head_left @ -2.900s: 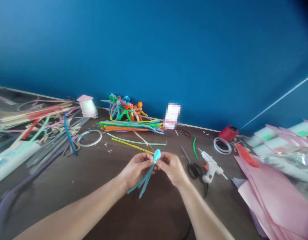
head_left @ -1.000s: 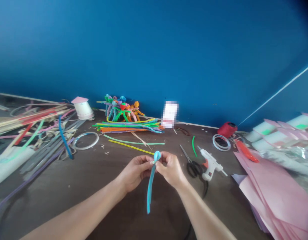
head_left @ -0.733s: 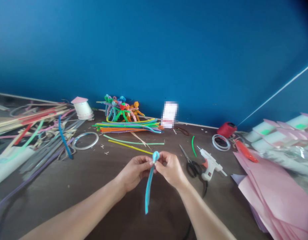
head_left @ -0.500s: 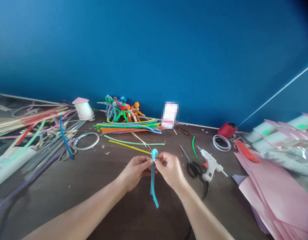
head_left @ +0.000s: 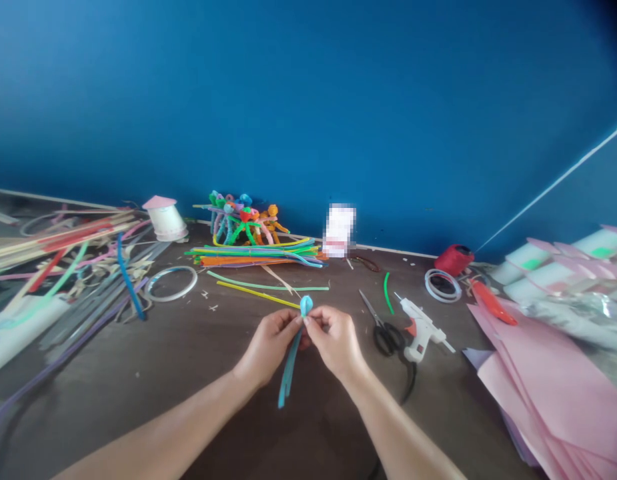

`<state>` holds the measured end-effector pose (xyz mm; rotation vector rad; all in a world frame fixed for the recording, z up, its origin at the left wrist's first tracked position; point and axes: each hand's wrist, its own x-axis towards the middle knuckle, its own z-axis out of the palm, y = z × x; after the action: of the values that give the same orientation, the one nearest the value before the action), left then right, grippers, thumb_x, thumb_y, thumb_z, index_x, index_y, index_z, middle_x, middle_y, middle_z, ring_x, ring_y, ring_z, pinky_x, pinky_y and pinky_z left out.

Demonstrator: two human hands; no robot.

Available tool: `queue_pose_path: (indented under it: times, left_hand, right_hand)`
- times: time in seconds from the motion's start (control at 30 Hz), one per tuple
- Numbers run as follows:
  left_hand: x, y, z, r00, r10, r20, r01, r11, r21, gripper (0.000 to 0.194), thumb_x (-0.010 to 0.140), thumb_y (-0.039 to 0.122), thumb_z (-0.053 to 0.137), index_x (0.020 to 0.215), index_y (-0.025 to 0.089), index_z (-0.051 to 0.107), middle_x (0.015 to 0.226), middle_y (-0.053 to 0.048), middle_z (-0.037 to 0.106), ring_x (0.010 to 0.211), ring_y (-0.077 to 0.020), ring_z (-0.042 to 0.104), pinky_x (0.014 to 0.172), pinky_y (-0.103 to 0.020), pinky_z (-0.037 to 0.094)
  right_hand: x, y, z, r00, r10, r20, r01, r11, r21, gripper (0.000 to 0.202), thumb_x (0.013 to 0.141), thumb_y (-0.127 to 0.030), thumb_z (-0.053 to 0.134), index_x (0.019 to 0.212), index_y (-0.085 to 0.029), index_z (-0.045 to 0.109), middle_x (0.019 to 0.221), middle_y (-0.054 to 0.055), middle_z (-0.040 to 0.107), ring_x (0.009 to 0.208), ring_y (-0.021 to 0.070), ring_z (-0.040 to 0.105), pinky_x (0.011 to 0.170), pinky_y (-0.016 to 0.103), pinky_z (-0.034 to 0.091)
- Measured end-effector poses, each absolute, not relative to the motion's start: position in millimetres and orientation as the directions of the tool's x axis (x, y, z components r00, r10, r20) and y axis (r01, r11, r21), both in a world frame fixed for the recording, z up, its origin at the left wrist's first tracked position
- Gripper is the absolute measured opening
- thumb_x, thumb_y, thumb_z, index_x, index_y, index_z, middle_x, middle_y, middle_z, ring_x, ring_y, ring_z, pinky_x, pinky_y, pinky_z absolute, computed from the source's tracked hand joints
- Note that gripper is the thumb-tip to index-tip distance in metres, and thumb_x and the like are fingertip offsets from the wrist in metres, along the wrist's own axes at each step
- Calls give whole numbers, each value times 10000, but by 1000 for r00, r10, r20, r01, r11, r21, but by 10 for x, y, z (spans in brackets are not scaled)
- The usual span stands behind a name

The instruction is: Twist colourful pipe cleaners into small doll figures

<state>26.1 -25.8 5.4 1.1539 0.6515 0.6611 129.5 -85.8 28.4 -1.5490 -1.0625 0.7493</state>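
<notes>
Between my fingertips is a light blue pipe cleaner [head_left: 288, 373], bent into a small rounded loop at the top, with its loose ends hanging down to the left. My left hand [head_left: 277, 340] pinches it just under the loop. On the other side, my right hand [head_left: 335, 337] grips the same spot with thumb and fingers. Some fingertips are hidden behind the thumbs. A yellow pipe cleaner [head_left: 258, 294] and a pale green one [head_left: 268, 283] lie just beyond my hands.
Black scissors [head_left: 385, 337] and a white glue gun [head_left: 424, 330] lie at right, before pink sheets [head_left: 553, 393]. A pipe cleaner bundle [head_left: 258, 257] and several small figures [head_left: 245, 220] stand along the blue wall. Sticks and strips [head_left: 83, 240] clutter the left.
The hanging ends of the blue pipe cleaner have swung left, and its loop has turned and shifted slightly left. Both hands keep their pinch at nearly the same place.
</notes>
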Motion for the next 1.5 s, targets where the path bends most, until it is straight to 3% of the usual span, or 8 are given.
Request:
queue_pose_path:
  times: [0.23, 0.57, 0.7, 0.8, 0.93, 1.2, 1.33, 1.5]
  left_hand:
    - [230, -165, 48, 799, 563, -212, -148, 525, 838, 227, 695, 312, 618, 622, 118, 527, 539, 13, 532, 469, -71, 510, 471, -167, 402]
    - [124, -74, -9, 958, 226, -174, -39, 708, 706, 186, 681, 264, 639, 650, 98, 562, 527, 11, 501, 416, -88, 521, 394, -173, 383]
    - [172, -126, 27, 895, 394, -208, -121, 664, 738, 198, 678, 275, 644, 638, 101, 558, 562, 0, 532, 446, -83, 530, 441, -180, 410]
    - [227, -172, 50, 732, 635, -248, -216, 560, 800, 192, 680, 292, 643, 684, 123, 551, 619, -3, 571, 541, -101, 568, 533, -201, 440]
    - [254, -207, 57, 653, 727, -212, -203, 438, 876, 213, 678, 321, 636, 708, 124, 560, 620, -2, 580, 578, -110, 559, 586, -219, 435]
    - [245, -229, 56, 617, 785, -63, -165, 207, 964, 222, 705, 339, 601, 650, 126, 568, 576, 19, 557, 556, -91, 497, 562, -193, 392]
    - [222, -201, 40, 702, 704, -108, -193, 333, 923, 227, 696, 338, 612, 631, 127, 559, 561, 14, 556, 522, -86, 507, 536, -193, 388]
    - [193, -149, 29, 824, 545, -156, -127, 445, 886, 245, 690, 340, 618, 641, 107, 561, 555, -2, 548, 482, -83, 510, 499, -192, 389]
  right_hand:
    - [1397, -861, 275, 372, 922, 109, 261, 9, -965, 155, 735, -211, 537, 600, -150, 583, 482, -26, 551, 434, 74, 472, 447, 169, 379]
    - [1457, -864, 247, 104, 994, -22, -218, 1, -976, 140, 647, -271, 665, 633, -162, 578, 568, -19, 583, 481, 78, 488, 451, 183, 343]
    - [1446, -838, 217, 228, 973, -46, -172, -7, -985, 108, 669, -250, 630, 703, -162, 578, 548, -25, 567, 482, 87, 501, 463, 192, 359]
    - [1428, -818, 190, 491, 867, 92, 89, 56, -995, 82, 700, -213, 579, 769, -169, 573, 553, -36, 552, 506, 94, 510, 509, 202, 397]
    - [1374, -841, 227, 465, 860, 211, 336, 49, -941, 74, 733, -213, 526, 697, -168, 572, 590, -9, 596, 542, 121, 570, 567, 227, 445]
    - [1305, -883, 291, 443, 873, 203, 395, 14, -918, 91, 734, -213, 533, 690, -172, 602, 548, -4, 604, 528, 134, 578, 582, 241, 460]
    - [1305, -898, 357, 397, 910, 121, 227, 31, -973, 82, 721, -216, 548, 690, -155, 592, 562, 1, 604, 491, 127, 573, 543, 240, 473]
    - [1325, -911, 381, 326, 937, 126, 193, 64, -979, 91, 720, -206, 546, 649, -160, 579, 522, -13, 591, 474, 115, 564, 548, 231, 462]
